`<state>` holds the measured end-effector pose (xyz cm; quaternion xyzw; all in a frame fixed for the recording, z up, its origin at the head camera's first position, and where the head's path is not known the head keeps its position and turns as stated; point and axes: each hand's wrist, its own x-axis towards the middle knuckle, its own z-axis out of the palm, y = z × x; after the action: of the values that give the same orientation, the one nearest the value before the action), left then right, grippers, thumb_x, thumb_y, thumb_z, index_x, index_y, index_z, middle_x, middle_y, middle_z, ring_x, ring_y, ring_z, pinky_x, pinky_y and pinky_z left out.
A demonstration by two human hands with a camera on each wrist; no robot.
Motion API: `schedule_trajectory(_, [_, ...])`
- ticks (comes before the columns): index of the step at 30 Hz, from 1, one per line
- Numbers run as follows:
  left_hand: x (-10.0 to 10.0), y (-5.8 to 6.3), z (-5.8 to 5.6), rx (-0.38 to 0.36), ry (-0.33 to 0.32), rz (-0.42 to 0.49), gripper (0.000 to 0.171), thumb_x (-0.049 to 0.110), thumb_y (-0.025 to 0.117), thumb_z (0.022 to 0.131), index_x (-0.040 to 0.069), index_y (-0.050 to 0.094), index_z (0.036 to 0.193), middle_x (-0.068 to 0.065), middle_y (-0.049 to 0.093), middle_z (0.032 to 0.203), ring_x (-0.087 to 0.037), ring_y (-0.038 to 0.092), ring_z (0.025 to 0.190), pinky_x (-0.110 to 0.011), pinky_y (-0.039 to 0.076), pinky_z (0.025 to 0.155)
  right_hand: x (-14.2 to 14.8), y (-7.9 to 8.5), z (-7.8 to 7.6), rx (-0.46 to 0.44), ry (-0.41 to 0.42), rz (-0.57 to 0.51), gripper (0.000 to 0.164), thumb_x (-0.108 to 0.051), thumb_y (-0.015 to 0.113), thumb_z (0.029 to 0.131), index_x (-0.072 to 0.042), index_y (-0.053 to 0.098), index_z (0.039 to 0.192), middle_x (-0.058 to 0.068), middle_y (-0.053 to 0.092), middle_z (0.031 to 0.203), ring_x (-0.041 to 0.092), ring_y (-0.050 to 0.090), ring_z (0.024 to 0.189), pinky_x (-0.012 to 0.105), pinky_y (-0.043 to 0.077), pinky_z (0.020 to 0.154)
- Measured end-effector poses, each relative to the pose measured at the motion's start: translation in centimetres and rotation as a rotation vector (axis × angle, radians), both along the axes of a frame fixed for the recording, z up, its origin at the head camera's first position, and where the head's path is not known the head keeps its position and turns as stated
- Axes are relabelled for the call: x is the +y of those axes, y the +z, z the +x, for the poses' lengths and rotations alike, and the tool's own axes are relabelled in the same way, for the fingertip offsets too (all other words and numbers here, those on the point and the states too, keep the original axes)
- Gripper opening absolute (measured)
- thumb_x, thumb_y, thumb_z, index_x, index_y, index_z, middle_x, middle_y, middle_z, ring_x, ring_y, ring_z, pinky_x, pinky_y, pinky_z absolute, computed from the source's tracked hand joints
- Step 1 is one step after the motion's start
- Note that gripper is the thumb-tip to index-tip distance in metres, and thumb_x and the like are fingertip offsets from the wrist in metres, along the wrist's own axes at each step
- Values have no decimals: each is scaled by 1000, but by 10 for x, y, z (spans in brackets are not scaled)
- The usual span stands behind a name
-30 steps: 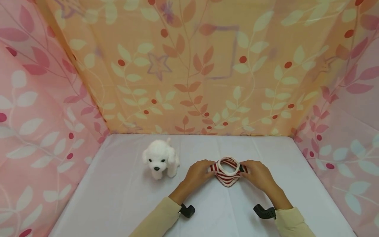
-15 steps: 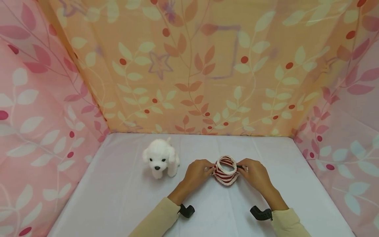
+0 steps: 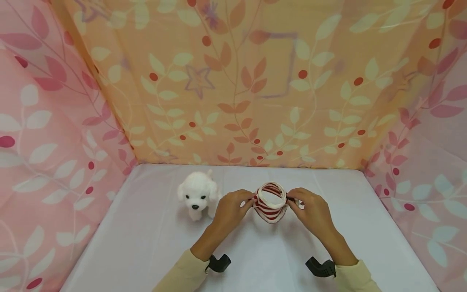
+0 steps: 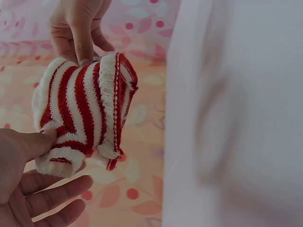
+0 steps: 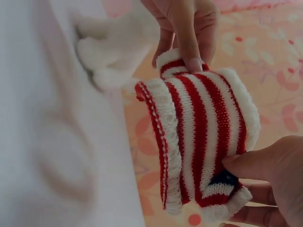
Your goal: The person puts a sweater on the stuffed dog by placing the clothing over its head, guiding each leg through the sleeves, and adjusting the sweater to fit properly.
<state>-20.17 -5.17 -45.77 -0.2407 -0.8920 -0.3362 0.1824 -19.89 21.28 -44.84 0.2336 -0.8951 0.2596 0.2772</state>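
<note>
A small knitted sweater with red and white stripes and cream ribbed edges is held up over the table, its round opening facing up in the head view. My left hand pinches it at one short sleeve, the thumb lying on the knit in the left wrist view. On the opposite side my right hand pinches the other sleeve, beside a dark navy patch. Left of the left hand stands a white plush dog, facing forward; the left hand partly covers its side in the head view.
A white cloth covers the table. Behind it hangs an orange leaf-print curtain, with pink leaf-print curtains at both sides. A black wrist-camera mount sits on each wrist.
Both hands have raised the sweater and carried it slightly left and away from the body. The left hand now overlaps the plush dog, which stays in place.
</note>
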Motion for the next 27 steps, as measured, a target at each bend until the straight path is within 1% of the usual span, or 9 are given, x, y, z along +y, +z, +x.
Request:
schedule_trajectory(4, [-10,12,7,56,13,19,15,21,77,92,17,80,106,8,75,105,-7,70,92,-25,57,73,-9,12,5,27,28,-21,22,-5,87,77,-7,79,98,2,73,105,14,67,73,33,55,59])
schedule_trajectory(7, [-19,23,13,97,24,31,15,18,79,89,17,80,105,8,75,104,-7,71,93,-26,57,73,-16,21,9,47,49,-35,23,-6,87,77,-7,80,99,3,73,107,14,67,74,30,54,59])
schedule_trajectory(11, [-32,40,21,126,36,50,18,13,81,87,16,80,105,6,75,104,-9,71,95,-27,58,75,-28,31,12,87,83,-53,23,-6,88,77,-7,80,98,3,73,107,14,68,77,29,54,59])
schedule_trajectory(15, [-43,52,26,156,57,59,22,11,82,85,14,80,107,5,75,105,-11,70,99,-29,58,79,-42,41,13,120,122,-78,22,-6,87,78,-7,80,98,3,73,107,16,70,81,31,55,59])
schedule_trajectory(18, [-53,59,29,182,78,62,23,10,83,85,12,80,108,3,75,106,-12,70,101,-30,58,82,-54,46,13,134,150,-112,21,-6,86,79,-7,79,99,3,73,107,15,71,83,31,56,60])
schedule_trajectory(22, [-69,66,34,207,108,69,23,9,82,85,10,80,107,3,75,106,-13,70,102,-32,58,85,-69,51,13,129,184,-158,19,-7,84,83,-8,79,101,1,73,108,14,71,88,29,57,65])
schedule_trajectory(27, [-88,72,42,240,138,96,24,8,83,83,10,80,107,2,75,106,-14,70,101,-34,59,83,-88,53,13,127,205,-182,19,-8,83,84,-8,79,103,1,74,109,15,70,91,31,58,70])
